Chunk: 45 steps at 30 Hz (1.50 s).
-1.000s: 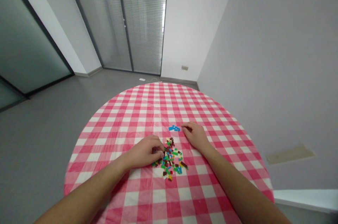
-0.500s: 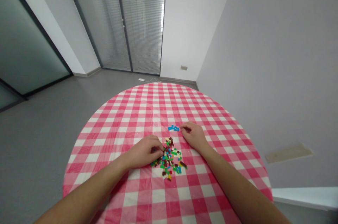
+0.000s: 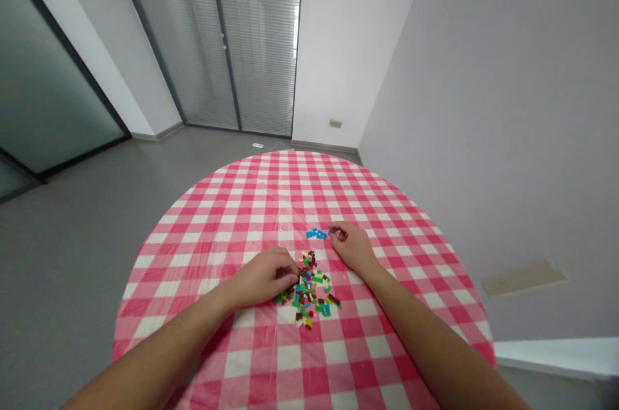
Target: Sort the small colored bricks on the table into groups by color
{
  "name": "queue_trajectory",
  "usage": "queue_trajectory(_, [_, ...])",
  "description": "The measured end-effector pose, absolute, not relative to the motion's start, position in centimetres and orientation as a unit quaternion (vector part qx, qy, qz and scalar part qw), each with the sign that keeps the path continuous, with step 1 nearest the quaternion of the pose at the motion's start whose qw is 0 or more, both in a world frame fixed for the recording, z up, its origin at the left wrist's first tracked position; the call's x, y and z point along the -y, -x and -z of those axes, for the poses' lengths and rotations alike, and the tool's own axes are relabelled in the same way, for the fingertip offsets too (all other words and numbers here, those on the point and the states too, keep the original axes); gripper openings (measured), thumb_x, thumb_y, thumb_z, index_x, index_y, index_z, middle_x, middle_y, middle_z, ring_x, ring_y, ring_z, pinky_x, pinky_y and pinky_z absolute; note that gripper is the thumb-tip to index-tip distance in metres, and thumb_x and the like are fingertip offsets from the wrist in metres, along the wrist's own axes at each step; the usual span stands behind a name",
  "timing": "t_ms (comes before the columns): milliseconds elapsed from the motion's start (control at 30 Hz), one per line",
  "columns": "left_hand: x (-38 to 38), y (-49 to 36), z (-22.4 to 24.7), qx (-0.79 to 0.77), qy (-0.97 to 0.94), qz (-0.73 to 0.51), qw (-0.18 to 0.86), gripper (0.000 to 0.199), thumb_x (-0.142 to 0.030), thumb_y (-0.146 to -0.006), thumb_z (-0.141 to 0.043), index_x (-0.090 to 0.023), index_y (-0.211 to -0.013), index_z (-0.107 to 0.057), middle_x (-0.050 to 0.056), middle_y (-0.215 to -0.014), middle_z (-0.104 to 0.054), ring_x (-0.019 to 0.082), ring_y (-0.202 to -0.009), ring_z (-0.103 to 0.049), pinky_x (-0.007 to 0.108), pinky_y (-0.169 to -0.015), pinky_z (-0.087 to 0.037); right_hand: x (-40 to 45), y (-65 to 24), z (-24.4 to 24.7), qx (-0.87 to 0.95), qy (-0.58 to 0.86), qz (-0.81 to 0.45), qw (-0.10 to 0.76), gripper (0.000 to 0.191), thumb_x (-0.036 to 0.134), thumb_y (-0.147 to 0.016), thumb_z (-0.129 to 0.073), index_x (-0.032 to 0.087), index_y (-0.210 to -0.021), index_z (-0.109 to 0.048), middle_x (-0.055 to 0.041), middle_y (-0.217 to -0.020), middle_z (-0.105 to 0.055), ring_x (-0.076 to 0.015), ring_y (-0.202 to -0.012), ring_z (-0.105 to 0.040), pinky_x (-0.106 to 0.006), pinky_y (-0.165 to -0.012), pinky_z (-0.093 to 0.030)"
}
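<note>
A loose pile of small toy building bricks (image 3: 309, 294) in brown, green, blue, cream and other colours lies on the checked tablecloth. My left hand (image 3: 271, 274) rests at the pile's left edge, thumb and fingers curled close together among the bricks; what they grip, if anything, is hidden. Beyond the pile sits a small group of blue toy bricks (image 3: 316, 234). Just right of that group is my right hand (image 3: 354, 247), with a tiny blue toy brick (image 3: 331, 233) showing between its thumb and index fingertips.
The round table (image 3: 232, 204) has a red-and-white checked cover. Past its far edge, a white power strip (image 3: 258, 146) with a cord lies on the floor. A grey wall (image 3: 507, 139) stands to the right, and glazed doors with blinds (image 3: 261, 42) are ahead.
My right thumb and index finger have parted slightly, showing the small blue brick between them. The left hand stays at the pile. The whole view has shifted slightly.
</note>
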<state>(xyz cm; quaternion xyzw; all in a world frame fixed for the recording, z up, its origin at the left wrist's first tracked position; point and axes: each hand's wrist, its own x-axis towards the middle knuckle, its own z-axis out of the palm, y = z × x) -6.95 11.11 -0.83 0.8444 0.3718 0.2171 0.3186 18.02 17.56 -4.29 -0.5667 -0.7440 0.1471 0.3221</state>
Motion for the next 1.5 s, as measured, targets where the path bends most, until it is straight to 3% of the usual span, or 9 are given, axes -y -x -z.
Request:
queue_trajectory(700, [-11.05,6.90,0.86,-0.369,-0.849,-0.214,0.312,0.017,-0.022,-0.088,-0.054,-0.018,-0.078,-0.066,0.002,-0.077,-0.066,0.016,-0.079,-0.057,0.029,-0.076,-0.042,-17.66,-17.87,3.76,0.734,0.589,-0.156,0.301,0.021,0.020,-0.073,-0.058,0.021,-0.087,-0.074,-0.0028,-0.075,-0.072,-0.0180,-0.066,-0.064,-0.027,-0.063,-0.048])
queue_trajectory(1067, [-10.98,7.06,0.88,-0.373,-0.843,-0.221,0.318,0.015,-0.020,-0.089,-0.054,-0.019,-0.082,-0.068,0.002,-0.079,-0.066,0.017,-0.081,-0.058,0.029,-0.078,-0.044,-17.60,-18.11,3.84,0.734,0.586,-0.160,0.303,0.023,0.018,-0.072,-0.059,0.019,-0.090,-0.074,-0.0040,-0.078,-0.072,-0.0183,-0.070,-0.065,-0.027,-0.066,-0.049])
queue_trajectory(1300, [-11.21,7.26,1.43,-0.432,-0.808,-0.245,0.319,0.021,-0.016,-0.090,-0.049,-0.020,-0.100,-0.066,0.004,-0.097,-0.069,0.018,-0.091,-0.062,0.030,-0.083,-0.047,-17.54,-17.86,3.85,0.737,0.586,-0.159,0.296,0.022,0.018,-0.075,-0.058,0.020,-0.090,-0.073,-0.0032,-0.077,-0.072,-0.0175,-0.067,-0.063,-0.027,-0.064,-0.048])
queue_trajectory(1500, [-11.39,7.29,1.64,-0.456,-0.797,-0.255,0.303,0.018,-0.017,-0.088,-0.051,-0.019,-0.097,-0.067,0.004,-0.092,-0.068,0.018,-0.087,-0.061,0.031,-0.080,-0.047,-17.54,-17.82,3.70,0.754,0.570,-0.161,0.285,0.022,0.018,-0.080,-0.055,0.021,-0.091,-0.074,-0.0037,-0.084,-0.074,-0.0185,-0.074,-0.065,-0.027,-0.067,-0.048])
